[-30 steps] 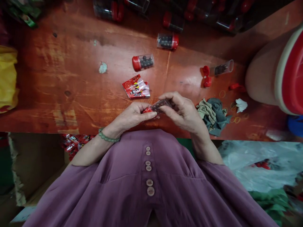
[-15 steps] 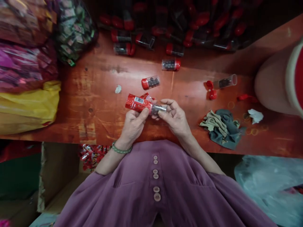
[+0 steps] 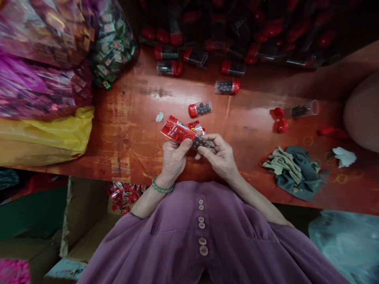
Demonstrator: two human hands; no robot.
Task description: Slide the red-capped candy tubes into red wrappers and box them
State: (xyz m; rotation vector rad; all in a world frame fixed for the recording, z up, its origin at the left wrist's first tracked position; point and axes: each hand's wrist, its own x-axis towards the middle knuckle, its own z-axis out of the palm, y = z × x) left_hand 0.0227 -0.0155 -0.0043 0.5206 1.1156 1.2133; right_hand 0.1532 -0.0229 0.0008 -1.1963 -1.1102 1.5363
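My left hand [image 3: 174, 159] is closed on a red printed sleeve [image 3: 175, 129], its thumb pressing near the sleeve's right end. From that end sticks out a clear tube of dark round balls [image 3: 199, 142], tilted down to the right. My right hand [image 3: 220, 154] pinches the tube's outer end between thumb and fingers, partly hiding it. How far the tube reaches inside the sleeve cannot be seen. Just behind lies another red printed piece [image 3: 197, 127], partly covered. Beyond it a red-capped tube of dark balls [image 3: 200, 109] rests on the table.
Several red-capped tubes [image 3: 227, 86] lie towards the dark back. An uncapped tube [image 3: 304, 109], red caps [image 3: 280, 120] and crumpled cloths [image 3: 293, 169] are at right. Filled plastic bags [image 3: 53, 86] crowd the left. A cardboard box [image 3: 71, 217] stands below the table edge [image 3: 133, 181].
The sleeve and tube have tilted, right end lower, and the sleeve has turned so its barcode sits near the upper edge. Both hands keep their hold. The whole view has shifted.
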